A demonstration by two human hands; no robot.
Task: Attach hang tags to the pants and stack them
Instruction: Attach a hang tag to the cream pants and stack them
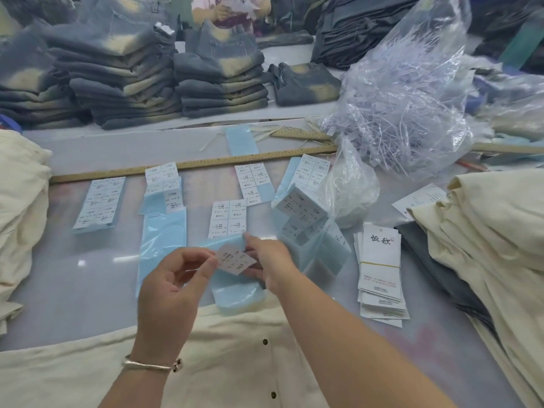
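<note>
A small white printed sticker label is pinched between my left hand and my right hand, just above a pale blue backing sheet. Cream pants with dark buttons lie flat at the near edge, under my forearms. A banded bundle of white hang tags rests to the right of my right hand. Several sticker sheets on blue backing lie spread across the middle of the table.
Cream pants are heaped at the left and right. A plastic bag of tag fasteners sits at the back right, behind a long wooden ruler. Stacks of washed jeans fill the far side, where another person stands.
</note>
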